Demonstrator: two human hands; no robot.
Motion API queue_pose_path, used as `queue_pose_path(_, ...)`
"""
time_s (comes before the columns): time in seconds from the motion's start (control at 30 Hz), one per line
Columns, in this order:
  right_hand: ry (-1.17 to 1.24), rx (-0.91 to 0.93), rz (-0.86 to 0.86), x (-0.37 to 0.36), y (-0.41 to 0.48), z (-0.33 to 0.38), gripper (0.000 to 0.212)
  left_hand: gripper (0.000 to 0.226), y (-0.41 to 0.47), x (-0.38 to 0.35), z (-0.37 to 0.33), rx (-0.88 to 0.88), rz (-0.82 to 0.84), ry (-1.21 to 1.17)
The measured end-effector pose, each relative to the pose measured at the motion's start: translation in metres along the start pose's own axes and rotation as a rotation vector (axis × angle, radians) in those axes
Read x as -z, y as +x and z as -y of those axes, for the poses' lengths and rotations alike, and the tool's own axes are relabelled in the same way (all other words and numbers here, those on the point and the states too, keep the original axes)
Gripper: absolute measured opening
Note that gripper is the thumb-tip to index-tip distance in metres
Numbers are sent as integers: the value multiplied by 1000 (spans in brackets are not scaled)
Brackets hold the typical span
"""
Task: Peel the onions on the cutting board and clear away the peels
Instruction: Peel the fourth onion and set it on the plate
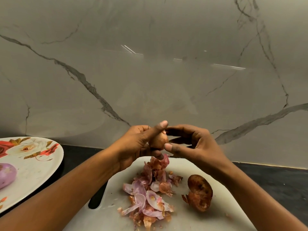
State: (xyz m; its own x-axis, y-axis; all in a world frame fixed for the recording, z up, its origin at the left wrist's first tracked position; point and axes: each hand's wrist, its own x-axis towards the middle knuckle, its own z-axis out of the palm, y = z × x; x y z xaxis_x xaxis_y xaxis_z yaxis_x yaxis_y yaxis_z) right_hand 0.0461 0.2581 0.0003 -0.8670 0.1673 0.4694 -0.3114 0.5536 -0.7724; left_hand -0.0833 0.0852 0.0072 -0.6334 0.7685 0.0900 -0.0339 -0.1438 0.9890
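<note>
One onion (160,141) in left hand (133,145), right hand (197,145) pinching

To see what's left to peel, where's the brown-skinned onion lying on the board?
In the head view, the brown-skinned onion lies on the cutting board's right side, just right of the peel pile, below the right hand.

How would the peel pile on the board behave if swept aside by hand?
The peels look thin and curled, so probably very light and floppy. They lie loose on the board, so a sweep would likely leave small flakes behind.
</note>
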Motion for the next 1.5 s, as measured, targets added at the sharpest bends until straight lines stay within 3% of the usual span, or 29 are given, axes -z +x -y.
queue_pose_path(0.13,-13,18,41,-5,-1,0,47,83,-2,-5,6,-34,12,166)
queue_pose_path(0.43,247,-108,-98,12,5,5,36,39,1,5,0,-176,173,20)
queue_pose_path(0.73,198,-143,-109,8,5,3,31,53,2,6,8,-224,138,80)
queue_pose_path(1.13,217,-158,-110,6,4,4,26,51,3,7,11,-223,155,82)
queue_pose_path(1.5,368,-166,-47,12,5,5,42,43,4,13,6,-266,122,71)
